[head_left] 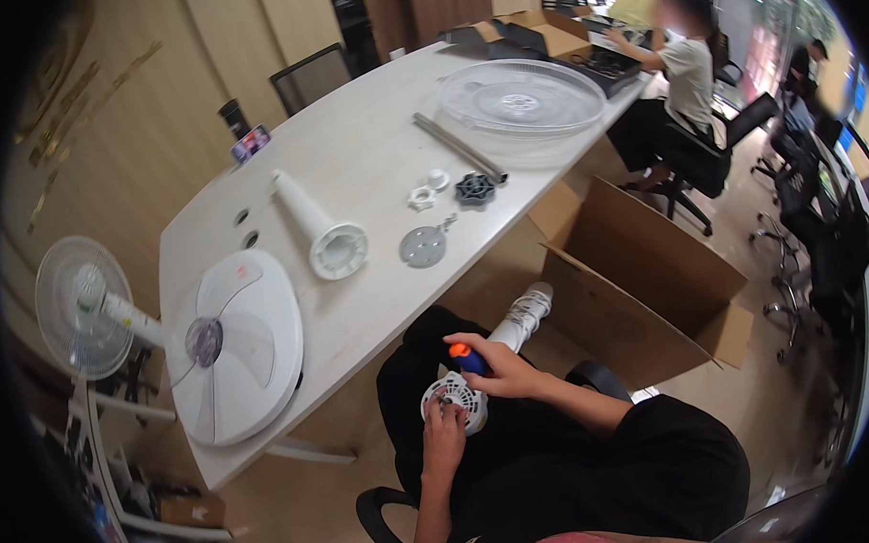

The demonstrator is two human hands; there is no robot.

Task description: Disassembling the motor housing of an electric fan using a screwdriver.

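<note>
Off the tabletop's (pixel 359 164) near edge, right hand (pixel 508 371) gripping a blue tool (pixel 471 359), best steady the vented cover (pixel 471 401) with the left hand (pixel 444 438), its grip unclear.

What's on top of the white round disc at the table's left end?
A see-through fan blade with a purple hub lies on the white disc. Most of the disc's face shows, partly through the blades; what's directly beneath the hub is covered.

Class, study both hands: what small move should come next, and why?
Perhaps bring the blue-and-orange tool to the centre of the white vented part: the right hand holds the tool near that part's edge, and the left hand has its fingers at the centre.
</note>
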